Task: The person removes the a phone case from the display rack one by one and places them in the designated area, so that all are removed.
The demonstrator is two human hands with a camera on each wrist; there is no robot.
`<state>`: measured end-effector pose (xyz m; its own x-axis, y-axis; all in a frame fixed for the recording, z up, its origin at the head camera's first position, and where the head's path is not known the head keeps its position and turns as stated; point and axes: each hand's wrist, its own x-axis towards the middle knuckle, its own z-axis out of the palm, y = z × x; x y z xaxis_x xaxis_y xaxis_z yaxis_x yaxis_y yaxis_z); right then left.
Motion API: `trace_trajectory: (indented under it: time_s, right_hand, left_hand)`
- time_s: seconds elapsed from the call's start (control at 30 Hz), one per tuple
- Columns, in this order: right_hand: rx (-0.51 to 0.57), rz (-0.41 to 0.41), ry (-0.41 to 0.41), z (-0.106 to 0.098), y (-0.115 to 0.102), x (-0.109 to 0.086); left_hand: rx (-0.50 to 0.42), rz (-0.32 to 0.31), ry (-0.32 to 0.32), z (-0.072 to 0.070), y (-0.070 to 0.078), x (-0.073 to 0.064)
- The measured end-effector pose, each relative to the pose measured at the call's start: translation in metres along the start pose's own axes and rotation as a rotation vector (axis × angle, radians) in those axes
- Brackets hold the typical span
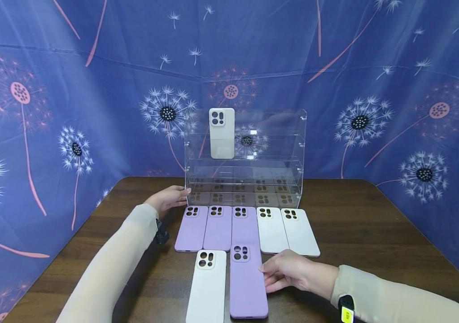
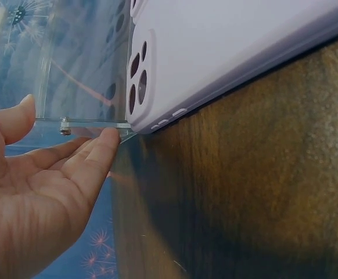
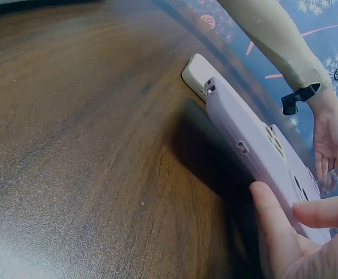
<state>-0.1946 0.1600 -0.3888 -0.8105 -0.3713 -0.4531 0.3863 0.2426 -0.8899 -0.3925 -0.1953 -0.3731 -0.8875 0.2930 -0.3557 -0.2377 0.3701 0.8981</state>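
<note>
My right hand (image 1: 294,271) pinches the right edge of a purple phone case (image 1: 248,291) between thumb and fingers. In the right wrist view that case (image 3: 238,136) is tilted, with a dark shadow on the table beneath it. Its camera end overlaps the lower part of another purple case (image 1: 245,231). With fingers extended, my left hand (image 1: 168,198) touches the lower left side of a clear acrylic display rack (image 1: 277,148); the left wrist view shows its fingertips (image 2: 110,138) at the rack's edge, beside a purple case's (image 2: 215,52) corner.
Purple cases (image 1: 190,231) and white cases (image 1: 299,233) lie in a row before the rack. A white case (image 1: 208,287) lies left of the held one. Another white case (image 1: 222,134) stands on the rack's upper tier. Patterned blue cloth (image 1: 112,89) hangs behind the wooden table (image 1: 354,220).
</note>
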Motion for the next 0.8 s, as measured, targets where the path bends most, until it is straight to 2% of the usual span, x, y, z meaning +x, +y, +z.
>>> trace_trajectory:
  time_s: [0.8]
  right_hand:
    - [-0.041, -0.005, -0.006, 0.0079, 0.0102, 0.0028]
  left_hand:
    - [0.001, -0.001, 0.001, -0.0015, 0.0, 0.0013]
